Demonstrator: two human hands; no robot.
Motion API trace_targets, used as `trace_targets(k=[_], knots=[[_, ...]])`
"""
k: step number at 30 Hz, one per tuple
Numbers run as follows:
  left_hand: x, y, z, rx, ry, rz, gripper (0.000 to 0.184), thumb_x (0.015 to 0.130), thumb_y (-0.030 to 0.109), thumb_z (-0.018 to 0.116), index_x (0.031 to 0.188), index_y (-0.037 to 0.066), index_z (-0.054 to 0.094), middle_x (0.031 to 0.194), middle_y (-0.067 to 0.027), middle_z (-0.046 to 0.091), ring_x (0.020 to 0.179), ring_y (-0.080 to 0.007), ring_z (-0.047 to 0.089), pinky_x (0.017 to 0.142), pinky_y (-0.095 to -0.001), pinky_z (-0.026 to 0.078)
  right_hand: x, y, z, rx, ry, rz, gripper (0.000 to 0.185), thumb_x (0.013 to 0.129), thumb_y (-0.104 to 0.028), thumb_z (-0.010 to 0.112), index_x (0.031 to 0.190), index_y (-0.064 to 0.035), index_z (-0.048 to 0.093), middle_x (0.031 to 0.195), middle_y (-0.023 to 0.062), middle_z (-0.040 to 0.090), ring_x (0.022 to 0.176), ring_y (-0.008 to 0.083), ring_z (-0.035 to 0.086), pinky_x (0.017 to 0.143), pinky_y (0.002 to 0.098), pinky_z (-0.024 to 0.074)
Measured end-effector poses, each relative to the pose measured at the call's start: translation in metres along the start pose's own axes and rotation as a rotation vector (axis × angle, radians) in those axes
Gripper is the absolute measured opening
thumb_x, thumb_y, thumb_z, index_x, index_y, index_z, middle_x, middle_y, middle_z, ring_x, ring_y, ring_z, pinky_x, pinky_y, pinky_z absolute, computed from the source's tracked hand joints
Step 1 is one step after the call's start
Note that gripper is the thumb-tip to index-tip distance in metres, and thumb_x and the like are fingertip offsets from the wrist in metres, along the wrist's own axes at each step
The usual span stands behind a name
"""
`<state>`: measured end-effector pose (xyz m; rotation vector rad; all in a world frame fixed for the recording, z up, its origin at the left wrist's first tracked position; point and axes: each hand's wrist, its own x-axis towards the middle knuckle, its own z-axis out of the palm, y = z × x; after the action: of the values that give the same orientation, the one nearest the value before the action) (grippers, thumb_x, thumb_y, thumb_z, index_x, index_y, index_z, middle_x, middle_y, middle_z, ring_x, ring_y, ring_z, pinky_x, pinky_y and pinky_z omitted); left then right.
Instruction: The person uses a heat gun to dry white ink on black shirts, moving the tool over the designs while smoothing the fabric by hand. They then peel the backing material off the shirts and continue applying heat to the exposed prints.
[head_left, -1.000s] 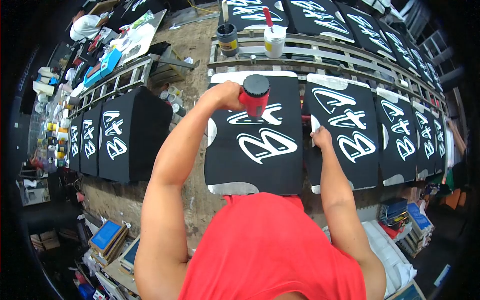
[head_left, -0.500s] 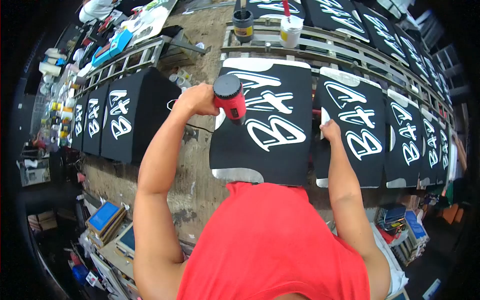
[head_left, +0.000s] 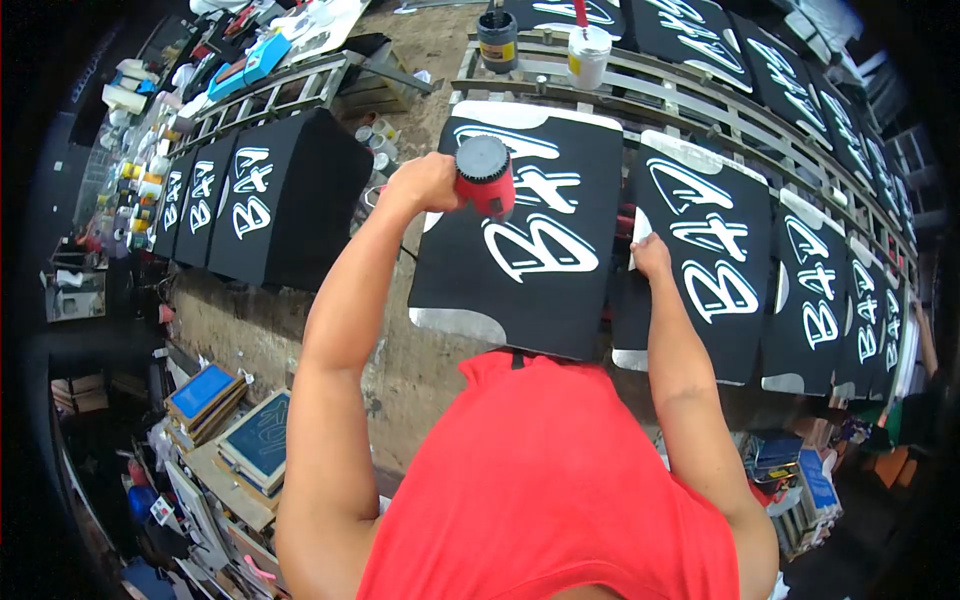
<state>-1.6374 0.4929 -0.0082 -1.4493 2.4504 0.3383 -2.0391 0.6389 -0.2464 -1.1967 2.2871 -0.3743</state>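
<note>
My left hand (head_left: pixel 424 183) is closed round a red heat gun (head_left: pixel 487 185) with a dark round cap. The gun is held above a black fabric panel (head_left: pixel 560 310) printed with white "BAD" lettering, its nozzle pointing down at the print. My right hand (head_left: pixel 651 257) grips the left edge of the neighbouring printing board (head_left: pixel 628 357), which carries a similar black panel (head_left: pixel 690 345). The fingertips beneath that edge are hidden. Silvery bare patches of the boards show round the panels' corners.
A dark paint tub (head_left: pixel 498 45) and a white tub (head_left: pixel 588 58) with a red handle stand on the rail behind. More printed panels (head_left: pixel 810 290) line the right, others (head_left: pixel 245 205) the left. Framed screens (head_left: pixel 262 440) are stacked at lower left.
The heat gun in my left hand has moved over the print, slightly up and right in view. The view has shifted a little. My right hand remains at the board's edge.
</note>
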Motion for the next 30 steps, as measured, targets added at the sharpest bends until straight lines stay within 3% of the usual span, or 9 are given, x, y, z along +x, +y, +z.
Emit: trace_targets(k=[9,13,15,18,22,24,26,30], knots=[[0.015,0.043,0.016,0.003,-0.022,0.019,0.04,0.071,0.033,0.073,0.098,0.003,0.074,0.098,-0.0239,0.073,0.097,-0.0406,0.07,0.085,-0.0477,0.058,-0.004,0.002,-0.002,0.053,0.008,-0.103,0.031,0.096,-0.022,0.055,0.108,0.0056,0.063,0.109,0.0313,0.068,0.108,0.0464,0.064,0.095,0.0513,0.0498],[0.018,0.054,0.007,-0.006,-0.053,-0.02,0.039,0.071,0.031,0.073,0.1,0.004,0.075,0.099,-0.0236,0.073,0.097,-0.0408,0.07,0.086,-0.0482,0.057,-0.007,0.001,-0.008,0.079,-0.046,-0.099,0.023,0.09,-0.015,0.06,0.105,0.0028,0.065,0.111,0.0279,0.068,0.107,0.0446,0.065,0.096,0.0502,0.0511],[0.024,0.058,0.006,0.006,0.043,-0.111,0.04,0.071,0.031,0.075,0.1,0.005,0.075,0.099,-0.0231,0.074,0.097,-0.0404,0.07,0.086,-0.0482,0.057,-0.009,0.0,-0.009,0.103,-0.052,-0.104,0.022,0.089,-0.014,0.062,0.103,0.0021,0.066,0.111,0.0274,0.068,0.107,0.0442,0.065,0.096,0.0497,0.0513],[0.037,0.061,0.002,-0.054,-0.044,-0.014,0.042,0.07,0.033,0.077,0.102,0.006,0.075,0.1,-0.0227,0.074,0.098,-0.0399,0.071,0.086,-0.0476,0.057,-0.009,0.002,-0.009,0.134,-0.054,-0.101,0.02,0.088,-0.013,0.063,0.102,0.0011,0.066,0.111,0.0265,0.068,0.107,0.0434,0.066,0.096,0.0489,0.0515],[0.043,0.09,0.003,-0.013,0.04,-0.025,0.044,0.068,0.034,0.079,0.103,0.007,0.075,0.1,-0.0222,0.074,0.098,-0.0395,0.071,0.086,-0.0471,0.057,-0.01,0.003,-0.01,0.162,-0.062,-0.101,0.021,0.088,-0.013,0.063,0.102,0.0011,0.067,0.109,0.0259,0.069,0.107,0.0431,0.066,0.095,0.0484,0.0522],[0.043,0.107,-0.003,-0.012,-0.065,0.002,0.041,0.07,0.03,0.073,0.099,0.002,0.076,0.104,-0.0221,0.074,0.099,-0.0366,0.072,0.088,-0.0453,0.059,-0.005,0.005,-0.009,0.139,-0.082,-0.099,0.024,0.089,-0.015,0.061,0.104,0.0028,0.067,0.113,0.028,0.068,0.109,0.044,0.066,0.096,0.049,0.052],[0.045,0.118,0.003,-0.011,-0.021,0.039,0.041,0.07,0.031,0.074,0.099,0.003,0.076,0.104,-0.0218,0.074,0.099,-0.0367,0.072,0.087,-0.0457,0.059,-0.003,0.007,-0.002,0.153,-0.009,-0.124,0.027,0.094,-0.018,0.055,0.103,0.0044,0.066,0.106,0.0296,0.069,0.104,0.0447,0.067,0.091,0.0485,0.0524],[0.043,0.146,0.005,-0.007,-0.008,0.082,0.039,0.071,0.031,0.074,0.098,0.004,0.076,0.102,-0.0217,0.074,0.097,-0.0372,0.072,0.086,-0.046,0.059,0.0,0.008,-0.004,0.19,-0.052,-0.123,0.033,0.095,-0.017,0.05,0.108,0.009,0.066,0.113,0.0344,0.067,0.112,0.0474,0.064,0.098,0.0518,0.0497]])
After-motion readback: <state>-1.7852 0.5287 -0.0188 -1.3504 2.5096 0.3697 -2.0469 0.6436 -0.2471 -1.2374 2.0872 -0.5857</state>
